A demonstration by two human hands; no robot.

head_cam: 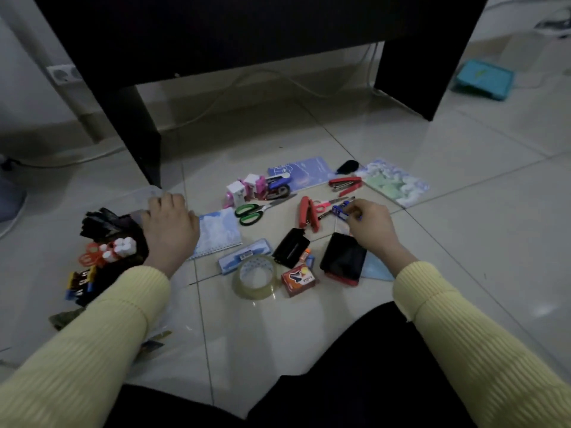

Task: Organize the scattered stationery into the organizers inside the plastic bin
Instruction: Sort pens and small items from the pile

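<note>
- Person sits on the tile floor (401, 128); yellow sleeves and dark trousers show at the bottom of the view.
- Left hand (170, 225) lies on the clear plastic bin (150, 193) at the left, fingers curled over its far rim.
- Right hand (369, 225) pinches a small blue item (339, 209) between thumb and fingertips, just above the floor near the pink scissors (323, 206).
- Inside the bin: black organizers (136, 242) holding black markers (102, 222), an orange plastic piece (89, 257), white caps (123, 246) and binder clips (81, 281).
- Scattered on the floor between the hands: green scissors (249, 212), red stapler (345, 183), a second red tool (309, 214), blue stapler (278, 182), pink-and-white boxes (245, 189).
- Nearer the person: tape roll (258, 278), small red box (298, 280) touching the tape, blue pencil case (244, 260), black case (290, 247), black phone (343, 259).
- Three notebooks lie flat: spiral one (220, 232) beside the left hand, purple one (301, 173), floral one (393, 181).
- Dark desk (216, 32) stands behind; teal tray (483, 78) far right.
</note>
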